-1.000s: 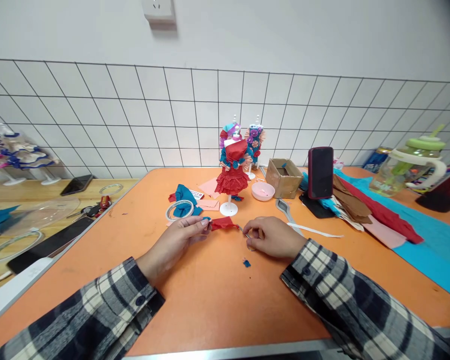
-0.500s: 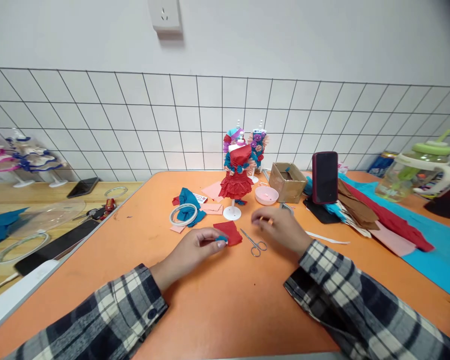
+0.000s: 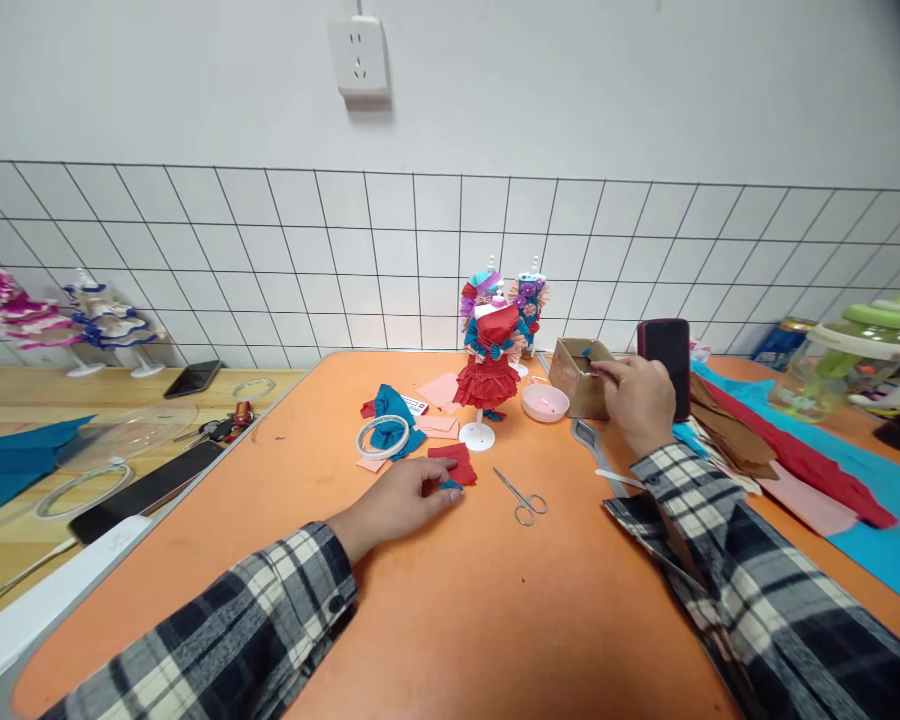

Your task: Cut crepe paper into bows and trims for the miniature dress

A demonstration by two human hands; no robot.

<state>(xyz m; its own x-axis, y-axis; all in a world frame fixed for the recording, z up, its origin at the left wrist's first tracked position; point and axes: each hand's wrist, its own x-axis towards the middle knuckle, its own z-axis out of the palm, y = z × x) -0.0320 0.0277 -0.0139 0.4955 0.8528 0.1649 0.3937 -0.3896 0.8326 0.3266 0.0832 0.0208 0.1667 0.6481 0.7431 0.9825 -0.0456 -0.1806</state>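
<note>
The left hand point(image 3: 397, 503) rests low, thumb and index finger slightly apart, with a blue scrap point(image 3: 450, 485) between their tips; whether they clamp it, I cannot tell. The red piece point(image 3: 459, 464) lies just beyond these fingers, and the scissors point(image 3: 523, 502) to their right, probably for easy reach. The right hand point(image 3: 640, 400) has its fingertips together at the opening of the box point(image 3: 570, 388); anything between them is too small to see.
</note>
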